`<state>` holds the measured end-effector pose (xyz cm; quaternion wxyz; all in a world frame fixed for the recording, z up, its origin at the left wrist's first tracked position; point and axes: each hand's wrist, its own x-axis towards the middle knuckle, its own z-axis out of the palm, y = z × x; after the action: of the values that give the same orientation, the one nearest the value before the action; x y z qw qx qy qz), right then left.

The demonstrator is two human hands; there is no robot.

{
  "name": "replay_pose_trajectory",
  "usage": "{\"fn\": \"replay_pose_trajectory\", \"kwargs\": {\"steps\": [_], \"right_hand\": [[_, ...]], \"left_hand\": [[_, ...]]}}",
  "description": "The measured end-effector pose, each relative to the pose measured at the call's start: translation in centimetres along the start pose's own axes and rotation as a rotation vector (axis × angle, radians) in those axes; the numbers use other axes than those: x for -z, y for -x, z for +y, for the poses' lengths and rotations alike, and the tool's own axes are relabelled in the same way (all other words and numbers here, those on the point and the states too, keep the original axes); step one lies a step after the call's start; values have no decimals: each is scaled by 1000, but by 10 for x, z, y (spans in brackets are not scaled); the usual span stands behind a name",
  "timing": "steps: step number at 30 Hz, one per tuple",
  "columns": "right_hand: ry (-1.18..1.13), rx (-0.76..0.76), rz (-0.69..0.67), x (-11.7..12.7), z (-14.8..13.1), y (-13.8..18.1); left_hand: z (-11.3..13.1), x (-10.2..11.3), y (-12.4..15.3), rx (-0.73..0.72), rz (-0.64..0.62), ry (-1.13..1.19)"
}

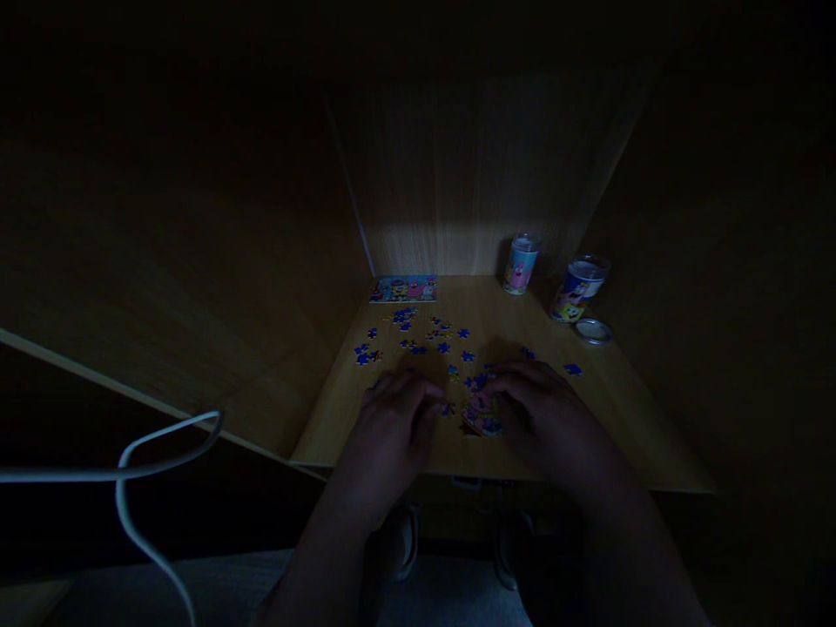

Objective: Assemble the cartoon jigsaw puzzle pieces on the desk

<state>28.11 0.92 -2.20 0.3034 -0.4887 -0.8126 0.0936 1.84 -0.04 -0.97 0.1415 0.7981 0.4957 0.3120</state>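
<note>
In the dim head view, a partly joined jigsaw puzzle section (482, 411) in pink, purple and green lies near the front of a wooden desk. My right hand (539, 405) is curled over its right side, fingertips touching its top and right edge. To its left, my left hand (395, 414) has thumb and forefinger drawn together at a small puzzle piece (448, 408). Just above sits another loose piece (453, 373). Several blue-and-yellow puzzle pieces (418, 348) are scattered beyond my hands. The undersides of both hands are hidden.
A cartoon picture card (405, 288) lies at the back left. Two printed cans, one at the back (521, 264) and one at the right (578, 289), stand near a round metal lid (593, 331). Wooden panels enclose the desk (627, 435). A white cable (124, 475) hangs at left.
</note>
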Motion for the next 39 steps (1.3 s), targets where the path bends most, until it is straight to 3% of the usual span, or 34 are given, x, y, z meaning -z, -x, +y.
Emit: {"fn": "replay_pose_trajectory", "kwargs": {"steps": [4, 9, 20, 33, 39], "right_hand": [[-8, 0, 5, 0, 0, 0], [-8, 5, 14, 0, -2, 0], [-25, 11, 4, -3, 4, 2], [-14, 16, 16, -4, 3, 2], [-22, 15, 27, -4, 1, 2]], "left_hand": [[1, 0, 0, -29, 60, 23], [8, 3, 0, -133, -30, -43], [8, -2, 1, 39, 59, -177], [10, -5, 1, 110, 90, -298], [7, -5, 4, 204, 186, -435]]}}
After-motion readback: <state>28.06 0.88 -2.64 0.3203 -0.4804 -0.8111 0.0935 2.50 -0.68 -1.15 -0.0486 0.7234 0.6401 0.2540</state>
